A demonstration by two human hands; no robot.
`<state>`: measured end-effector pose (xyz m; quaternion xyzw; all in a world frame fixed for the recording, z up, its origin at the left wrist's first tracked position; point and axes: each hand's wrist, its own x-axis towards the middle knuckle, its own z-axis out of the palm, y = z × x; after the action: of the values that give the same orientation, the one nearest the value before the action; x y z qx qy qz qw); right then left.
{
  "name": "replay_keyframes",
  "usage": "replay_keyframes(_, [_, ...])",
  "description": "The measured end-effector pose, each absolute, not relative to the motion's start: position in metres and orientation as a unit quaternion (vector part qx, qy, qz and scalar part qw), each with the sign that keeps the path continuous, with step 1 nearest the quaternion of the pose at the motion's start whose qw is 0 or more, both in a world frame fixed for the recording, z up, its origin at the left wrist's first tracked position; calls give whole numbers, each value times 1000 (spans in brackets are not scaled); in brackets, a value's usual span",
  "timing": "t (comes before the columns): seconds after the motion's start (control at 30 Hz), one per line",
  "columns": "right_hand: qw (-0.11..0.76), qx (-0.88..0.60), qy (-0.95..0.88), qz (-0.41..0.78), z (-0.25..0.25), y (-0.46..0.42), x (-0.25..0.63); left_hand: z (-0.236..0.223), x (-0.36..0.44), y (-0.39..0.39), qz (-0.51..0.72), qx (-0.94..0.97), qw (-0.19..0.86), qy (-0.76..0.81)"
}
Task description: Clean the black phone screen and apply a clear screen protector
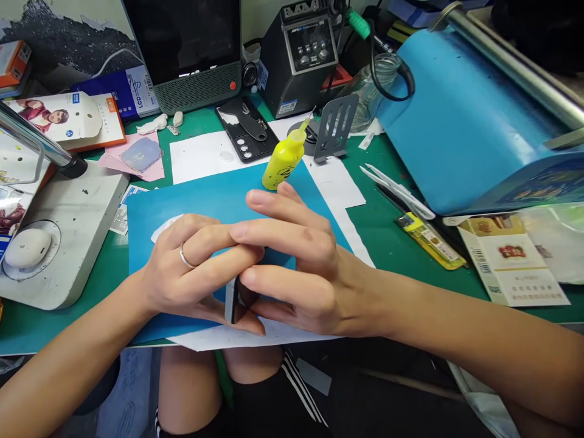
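Both my hands meet over a blue mat (150,213) near the front edge of the desk. My left hand (182,267), with a ring on one finger, and my right hand (292,267) are closed together on a thin dark phone (232,299) held on edge between them. Only a narrow strip of the phone shows between the fingers. My right fingers lie over my left fingers. A yellow squeeze bottle (283,161) lies tipped just beyond my hands. A white scrap (165,226) peeks out behind my left hand.
A black phone back cover (246,131) lies on white paper behind the bottle. A soldering station (303,55) and monitor (187,48) stand at the back. A large blue roll (460,115), white tweezers (396,190), a yellow tool (429,240) and a carton (511,264) occupy the right; a microscope base (64,237) the left.
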<state>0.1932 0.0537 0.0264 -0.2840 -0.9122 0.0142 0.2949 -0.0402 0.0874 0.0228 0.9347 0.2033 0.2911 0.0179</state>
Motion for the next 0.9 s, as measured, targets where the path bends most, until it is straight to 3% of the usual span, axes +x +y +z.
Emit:
replay_keyframes(0.13, [364, -245, -899, -3, 22, 54, 194, 19, -39, 85, 354, 917, 0, 182])
replay_keyframes(0.4, [357, -257, -897, 41, 24, 50, 194, 13, -40, 81, 227, 942, 64, 239])
replay_keyframes(0.9, [410, -183, -893, 39, 22, 57, 195, 19, -36, 81, 369, 919, -4, 141])
